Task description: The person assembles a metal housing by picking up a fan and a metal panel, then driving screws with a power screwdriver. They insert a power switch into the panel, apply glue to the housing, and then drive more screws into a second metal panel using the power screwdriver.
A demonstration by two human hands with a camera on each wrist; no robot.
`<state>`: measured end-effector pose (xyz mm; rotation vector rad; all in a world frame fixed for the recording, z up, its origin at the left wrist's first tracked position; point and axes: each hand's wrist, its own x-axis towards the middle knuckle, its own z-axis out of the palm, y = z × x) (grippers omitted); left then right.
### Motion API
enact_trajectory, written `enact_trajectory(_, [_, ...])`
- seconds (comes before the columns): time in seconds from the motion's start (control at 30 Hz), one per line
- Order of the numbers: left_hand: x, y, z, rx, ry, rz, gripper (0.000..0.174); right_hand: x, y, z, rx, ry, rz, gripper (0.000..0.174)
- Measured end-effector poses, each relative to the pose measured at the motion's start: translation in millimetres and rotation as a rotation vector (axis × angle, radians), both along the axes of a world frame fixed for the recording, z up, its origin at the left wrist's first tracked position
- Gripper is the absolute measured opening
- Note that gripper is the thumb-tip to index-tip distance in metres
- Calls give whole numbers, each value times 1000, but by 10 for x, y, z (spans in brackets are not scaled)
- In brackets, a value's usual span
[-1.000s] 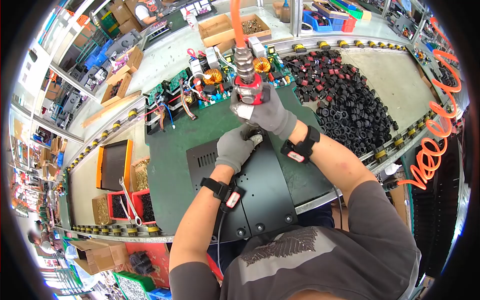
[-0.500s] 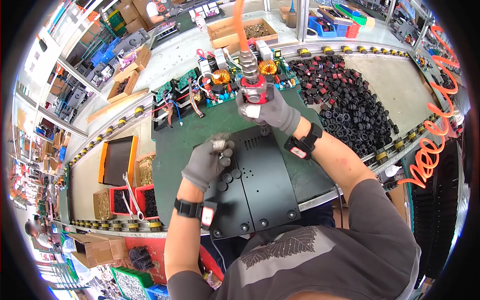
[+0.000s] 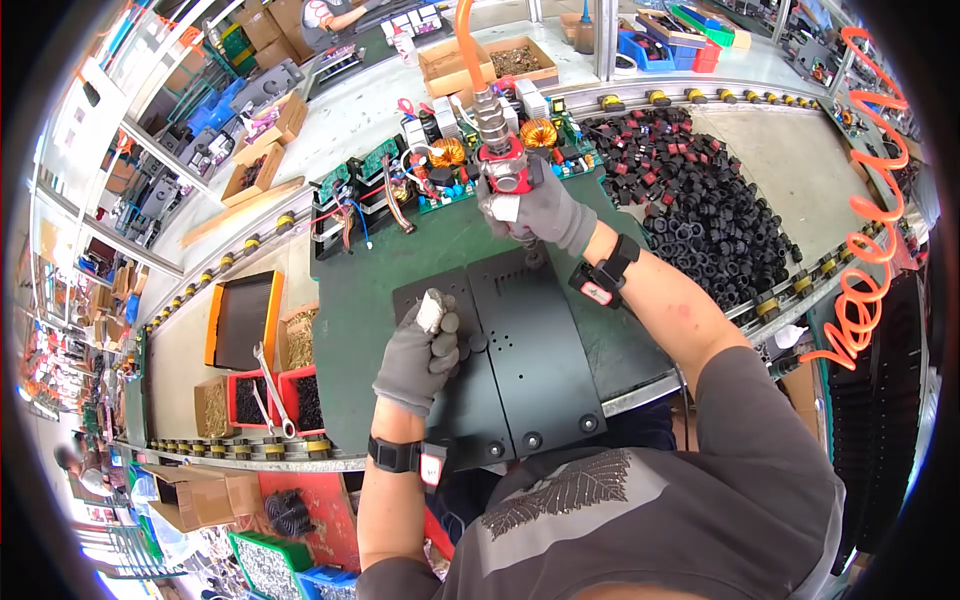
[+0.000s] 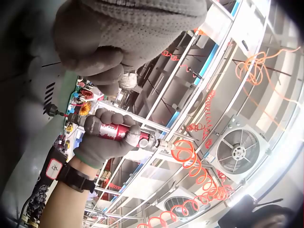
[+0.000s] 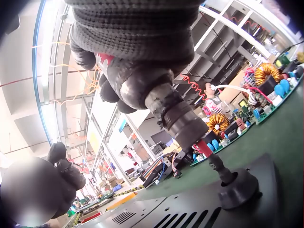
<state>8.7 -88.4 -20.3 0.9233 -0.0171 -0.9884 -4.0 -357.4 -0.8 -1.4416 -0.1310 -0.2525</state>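
Note:
Two black metal panels (image 3: 545, 355) lie side by side on the green mat. My gloved right hand (image 3: 552, 210) grips a red pneumatic screwdriver (image 3: 503, 165) upright over the far corner of the right panel. In the right wrist view, its bit (image 5: 219, 167) reaches into a round black foot (image 5: 237, 194) at that corner. My gloved left hand (image 3: 415, 355) is above the left panel with its fingers curled in; I cannot tell whether it holds anything. White wrapping (image 3: 431, 312) shows on one of its digits. Screwed-on feet (image 3: 533, 440) line the panels' near edge.
Circuit boards with copper coils (image 3: 538, 133) stand behind the mat. To the right lies a heap of black plastic parts (image 3: 715, 235). Red bins (image 3: 246, 400) with wrenches (image 3: 268, 388) stand left, and an orange air hose (image 3: 850, 320) hangs right.
My left hand has left the driver's tip and moved left, back over the left panel, its fingers curling in. The right hand still holds the driver near the same corner, now with the foot visible beneath.

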Motion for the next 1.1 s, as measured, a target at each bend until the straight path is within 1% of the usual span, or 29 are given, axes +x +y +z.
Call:
enact_trajectory(0.03, [-34,-15,1,1,-1,3,22,-6,5,-8,62,-39,23,19])
enact_trajectory(0.1, [-65,-105,38,-1,42,39,25,-26,33,48,70,-110,65,18])
enact_trajectory(0.17, [-100,-171,50,3,30,-8,28,-213,183,323,141,-192,-53,18])
enact_trajectory(0.2, [-120,-203,60,-24,21,-33,28,-320,214,462,156,-251,-22,17])
enact_trajectory(0.23, [-154,-220,54,-47,21,-60,27,-387,253,563,176,-380,44,20])
enact_trajectory(0.27, [-194,-223,37,-39,31,-61,27,-521,335,674,204,-415,42,24])
enact_trajectory(0.3, [-213,-245,31,-93,60,-87,27,-653,416,770,226,-457,39,27])
enact_trajectory(0.33, [-226,-273,37,-152,85,-114,26,-740,459,823,229,-488,78,30])
enact_trajectory(0.4, [-295,-305,123,-166,94,-135,25,-845,533,871,267,-562,179,35])
enact_trajectory(0.47, [-360,-316,144,-178,109,-149,24,-938,609,900,274,-586,198,34])
enact_trajectory(0.53, [-412,-310,107,-241,119,-141,18,-1015,663,907,280,-592,216,33])
enact_trajectory(0.57, [-438,-303,110,-244,116,-137,18,-1045,684,907,222,-603,180,31])
enact_trajectory(0.6, [-457,-300,119,-251,116,-148,15,-1073,708,911,164,-616,143,29])
enact_trajectory(0.67, [-481,-313,116,-261,113,-155,12,-1153,756,955,180,-598,169,27])
enact_trajectory(0.7, [-484,-335,91,-244,149,-159,10,-1188,782,969,197,-575,188,30])
enact_trajectory(0.73, [-499,-351,77,-227,185,-164,10,-1192,815,958,141,-620,149,28])
enact_trajectory(0.77, [-525,-353,79,-230,184,-161,10,-1203,823,963,140,-620,152,28])
enact_trajectory(0.83, [-554,-365,93,-210,143,-121,12,-1219,814,984,-29,-654,186,13])
enact_trajectory(0.87, [-565,-370,104,-183,129,-123,13,-1234,788,967,-53,-652,238,29])
enact_trajectory(0.9, [-567,-375,119,-185,126,-124,13,-1253,788,987,-56,-654,238,29])
enact_trajectory(0.97, [-574,-376,136,-118,90,-110,14,-1299,805,1020,-195,-722,141,31])
enact_trajectory(1.0, [-571,-381,121,-118,91,-110,14,-1271,785,1009,-178,-730,187,31])
enact_trajectory(1.03, [-566,-392,92,-129,69,-128,16,-1280,783,1008,-179,-729,188,31])
enact_trajectory(1.1, [-598,-373,86,-140,47,-148,19,-1296,782,1011,-135,-666,212,29])
